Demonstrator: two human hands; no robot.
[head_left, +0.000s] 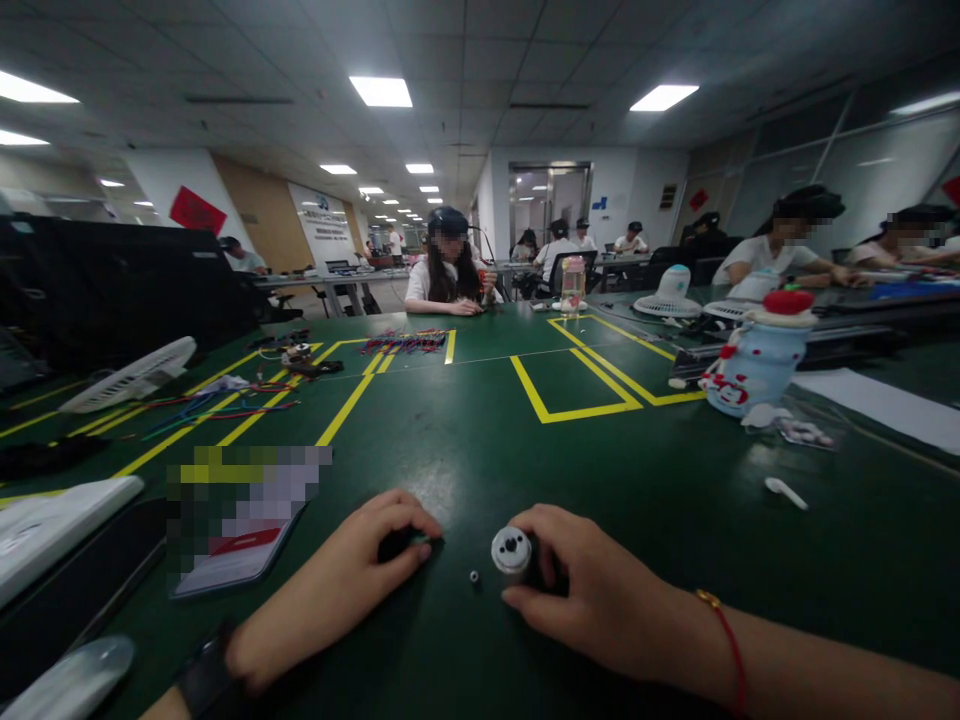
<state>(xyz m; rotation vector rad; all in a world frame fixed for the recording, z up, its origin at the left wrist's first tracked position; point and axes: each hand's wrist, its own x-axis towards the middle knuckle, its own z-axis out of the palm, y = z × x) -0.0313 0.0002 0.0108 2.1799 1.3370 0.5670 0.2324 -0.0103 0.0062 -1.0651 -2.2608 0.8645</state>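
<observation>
My right hand (581, 580) is wrapped round a small cylindrical motor (511, 550). Its silver end face, with a dark centre and small holes, points up toward me, while fingers cover much of the dark body. Just left of the motor, a tiny metal ring-like piece (474, 577) lies on the green table (450, 650). My left hand (382, 550) rests to the left of that piece, fingers curled and thumb and index tips close together. Whatever may be between those fingertips is too small to make out.
A card in a clear sleeve (255, 560) lies left of my left arm, near a computer mouse (75, 680). Loose wires (217, 400) and a white fan (131, 380) are farther left. On the right are a blue bottle (757, 360) and white earbud (786, 493). A person (446, 270) sits opposite.
</observation>
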